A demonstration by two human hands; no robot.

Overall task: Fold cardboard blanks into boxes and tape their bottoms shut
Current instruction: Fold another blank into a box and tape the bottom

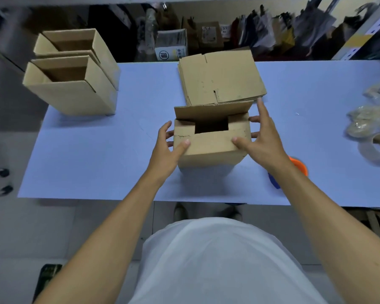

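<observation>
A small brown cardboard box stands on the blue table in front of me, its flaps partly folded in with a dark gap in the middle and the far flap standing up. My left hand holds the box's left side, thumb pressing the near flap down. My right hand holds the right side, thumb on the near flap, index finger pointing up and away. Behind the box lies a stack of flat cardboard blanks.
Two folded boxes stand open-topped at the table's far left corner. A tape roll and crumpled tape scraps lie at the right. An orange and blue tape dispenser shows behind my right wrist. Shelves with clutter stand beyond the table.
</observation>
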